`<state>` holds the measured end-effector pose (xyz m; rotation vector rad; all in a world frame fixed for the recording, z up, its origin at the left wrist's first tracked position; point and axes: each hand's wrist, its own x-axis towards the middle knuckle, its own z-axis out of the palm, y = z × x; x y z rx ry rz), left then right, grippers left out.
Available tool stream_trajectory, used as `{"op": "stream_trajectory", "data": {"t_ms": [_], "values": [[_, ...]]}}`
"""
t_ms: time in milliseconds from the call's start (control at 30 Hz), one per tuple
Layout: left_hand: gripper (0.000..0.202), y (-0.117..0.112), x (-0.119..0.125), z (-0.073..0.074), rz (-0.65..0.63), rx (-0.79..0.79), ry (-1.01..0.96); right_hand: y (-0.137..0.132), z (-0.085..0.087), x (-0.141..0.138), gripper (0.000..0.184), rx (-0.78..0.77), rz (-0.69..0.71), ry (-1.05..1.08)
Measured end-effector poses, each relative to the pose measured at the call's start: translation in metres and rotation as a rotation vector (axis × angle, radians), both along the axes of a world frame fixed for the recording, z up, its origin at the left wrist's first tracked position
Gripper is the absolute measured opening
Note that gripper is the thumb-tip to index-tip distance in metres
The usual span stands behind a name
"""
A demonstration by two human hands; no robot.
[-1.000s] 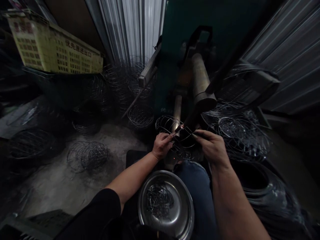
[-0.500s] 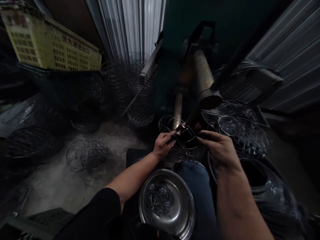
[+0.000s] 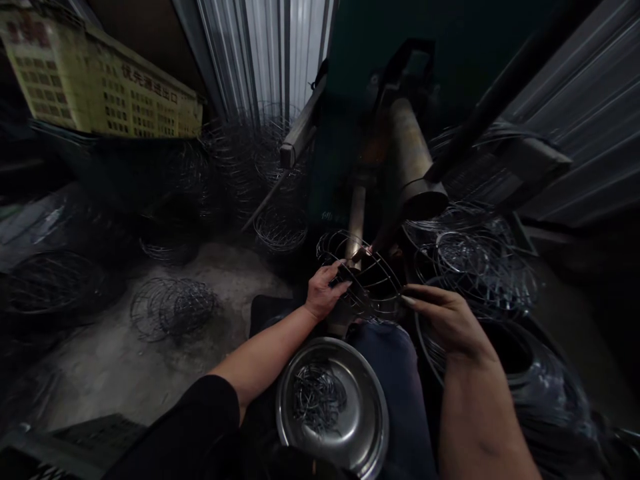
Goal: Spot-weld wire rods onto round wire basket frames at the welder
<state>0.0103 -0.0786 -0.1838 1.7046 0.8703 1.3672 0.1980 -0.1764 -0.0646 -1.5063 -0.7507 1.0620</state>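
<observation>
A round wire frame [image 3: 384,263], made of thin metal hoops and cross wires, is at the tip of a machine's lower metal rod [image 3: 357,217]. My left hand [image 3: 323,292] pinches its left side between thumb and fingers, close to the rod's end. On the far side of the frame, my right hand [image 3: 447,319] has thumb and fingertips closed on the right rim. A thick metal cylinder [image 3: 413,150] of the machine juts out above. Below my hands, a steel bowl [image 3: 361,427] rests by my lap with short bent wire pieces [image 3: 317,399] in it.
Stacked wire frames [image 3: 280,230] stand behind, left of the green machine [image 3: 330,167]. Another wire bundle [image 3: 173,308] lies on the concrete floor. More wire frames [image 3: 470,257] are heaped at right. A yellow crate [image 3: 115,93] sits at upper left. A dark bar [image 3: 500,100] slants across upper right.
My right hand has moved slightly down and outward along the frame's right rim. The frame has turned a little. My left hand stays nearly in place.
</observation>
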Motion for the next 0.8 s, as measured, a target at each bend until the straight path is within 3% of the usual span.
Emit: {"op": "stream_trajectory", "data": {"t_ms": [267, 400, 633, 800], "values": [[0.059, 0.004, 0.009, -0.005, -0.001, -0.347, -0.243, 0.033, 0.022, -0.022, 0.043, 0.105, -0.017, -0.079], [0.061, 0.002, 0.009, -0.001, -0.006, -0.377, -0.303, 0.036, 0.021, -0.022, 0.041, 0.122, 0.001, -0.087], [0.064, -0.002, 0.007, 0.005, -0.021, -0.46, -0.331, 0.012, 0.008, -0.009, 0.042, 0.055, -0.023, 0.014], [0.065, 0.002, 0.01, 0.002, 0.01, -0.493, -0.398, 0.027, 0.013, -0.021, 0.041, 0.125, -0.021, -0.016]]}}
